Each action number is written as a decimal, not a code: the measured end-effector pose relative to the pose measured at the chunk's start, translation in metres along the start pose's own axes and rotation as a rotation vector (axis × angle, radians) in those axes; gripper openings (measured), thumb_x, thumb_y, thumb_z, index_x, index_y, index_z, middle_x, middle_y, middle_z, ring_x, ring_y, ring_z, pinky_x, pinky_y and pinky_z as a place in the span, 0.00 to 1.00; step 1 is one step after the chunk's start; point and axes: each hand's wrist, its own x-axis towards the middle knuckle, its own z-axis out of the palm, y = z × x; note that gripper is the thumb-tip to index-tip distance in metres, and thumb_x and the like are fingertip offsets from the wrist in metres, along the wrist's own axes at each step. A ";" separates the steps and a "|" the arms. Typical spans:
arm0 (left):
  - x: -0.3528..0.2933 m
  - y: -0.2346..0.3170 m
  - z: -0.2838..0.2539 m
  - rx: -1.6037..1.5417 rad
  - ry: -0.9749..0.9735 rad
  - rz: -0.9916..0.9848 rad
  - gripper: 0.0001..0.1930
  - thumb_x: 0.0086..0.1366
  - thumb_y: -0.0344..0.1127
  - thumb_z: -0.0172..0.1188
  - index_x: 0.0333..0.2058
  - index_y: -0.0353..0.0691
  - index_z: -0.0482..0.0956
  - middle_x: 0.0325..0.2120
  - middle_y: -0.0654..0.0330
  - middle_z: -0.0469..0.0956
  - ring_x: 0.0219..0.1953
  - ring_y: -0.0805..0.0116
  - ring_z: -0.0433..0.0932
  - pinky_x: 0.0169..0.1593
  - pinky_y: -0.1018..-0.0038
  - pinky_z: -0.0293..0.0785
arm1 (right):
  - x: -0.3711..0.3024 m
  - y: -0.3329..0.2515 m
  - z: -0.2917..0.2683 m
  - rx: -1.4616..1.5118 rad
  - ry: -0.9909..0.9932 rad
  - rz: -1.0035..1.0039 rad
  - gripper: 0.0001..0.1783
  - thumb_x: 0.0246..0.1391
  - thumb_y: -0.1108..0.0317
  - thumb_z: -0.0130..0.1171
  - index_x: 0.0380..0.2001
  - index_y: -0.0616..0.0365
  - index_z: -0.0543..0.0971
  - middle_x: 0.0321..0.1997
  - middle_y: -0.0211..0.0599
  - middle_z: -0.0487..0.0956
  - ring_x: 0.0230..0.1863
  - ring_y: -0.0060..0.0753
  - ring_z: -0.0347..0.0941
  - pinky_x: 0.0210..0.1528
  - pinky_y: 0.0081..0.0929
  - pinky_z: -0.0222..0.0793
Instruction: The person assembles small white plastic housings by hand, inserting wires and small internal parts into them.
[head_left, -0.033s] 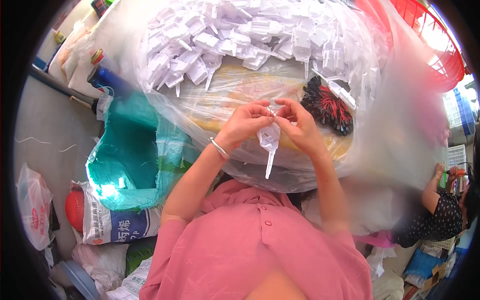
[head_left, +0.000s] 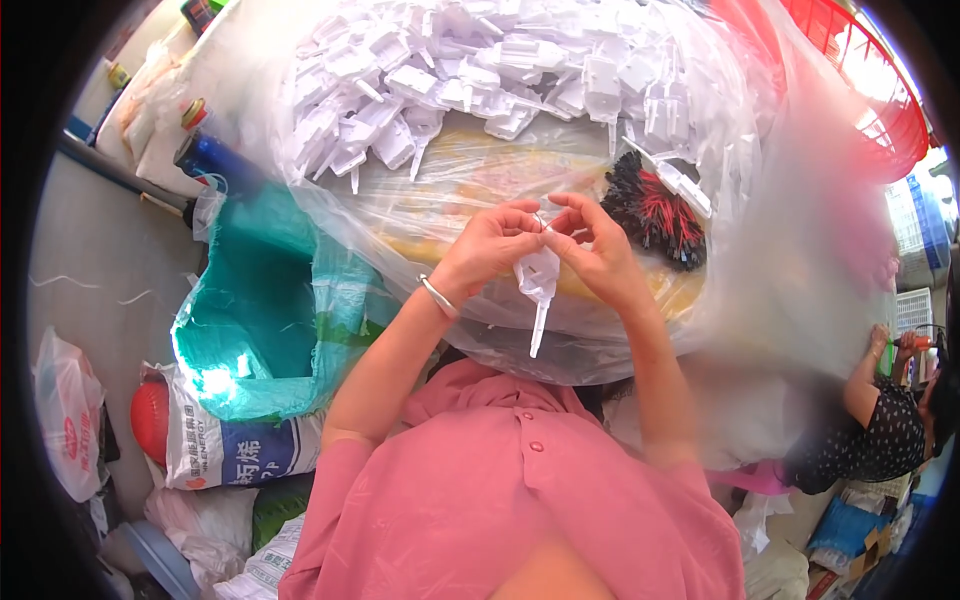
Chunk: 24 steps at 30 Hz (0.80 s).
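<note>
Over the plastic-covered work surface, both my hands meet at the fingertips. My left hand [head_left: 492, 245] is closed in a pinch at the top of a white plastic part [head_left: 538, 275], whose narrow stem hangs downward. From the other side, my right hand [head_left: 598, 250] pinches with thumb and forefinger at a thin dark wire by the part's top; the fingers partly hide it. Right of my hands lies a bundle of black and red wires [head_left: 660, 215], with another white part [head_left: 684, 190] resting against it. A heap of similar white parts [head_left: 500, 70] covers the far side.
Clear plastic sheeting [head_left: 450, 190] spreads under the parts. At the left stand an open teal sack [head_left: 335, 290], a blue bottle-like object [head_left: 210, 155] and a printed white sack [head_left: 250, 440]. A red basket [head_left: 880, 90] is at far right; a person in dotted clothing [head_left: 870, 430] works below it.
My right fingertips have shifted very slightly at the top of the white part. Everything else stays as it was.
</note>
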 end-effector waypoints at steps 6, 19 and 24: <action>0.004 -0.008 -0.002 -0.022 -0.052 -0.024 0.06 0.57 0.30 0.61 0.33 0.34 0.79 0.51 0.55 0.67 0.44 0.75 0.73 0.45 0.77 0.70 | 0.007 0.001 0.001 -0.015 0.000 -0.028 0.08 0.51 0.73 0.58 0.36 0.64 0.75 0.31 0.30 0.76 0.34 0.18 0.71 0.38 0.18 0.67; 0.005 -0.013 -0.002 0.532 0.097 0.174 0.06 0.57 0.30 0.61 0.31 0.33 0.79 0.55 0.54 0.62 0.44 0.75 0.73 0.45 0.78 0.71 | -0.004 0.002 0.010 -0.277 0.120 -0.102 0.06 0.48 0.76 0.57 0.31 0.65 0.77 0.29 0.38 0.79 0.31 0.25 0.75 0.35 0.22 0.69; 0.002 -0.010 -0.004 0.241 -0.030 0.100 0.06 0.57 0.30 0.61 0.31 0.34 0.80 0.53 0.57 0.64 0.42 0.76 0.73 0.45 0.78 0.70 | 0.002 0.010 -0.002 -0.083 0.119 -0.050 0.05 0.48 0.76 0.58 0.30 0.64 0.77 0.28 0.39 0.78 0.31 0.28 0.75 0.36 0.21 0.69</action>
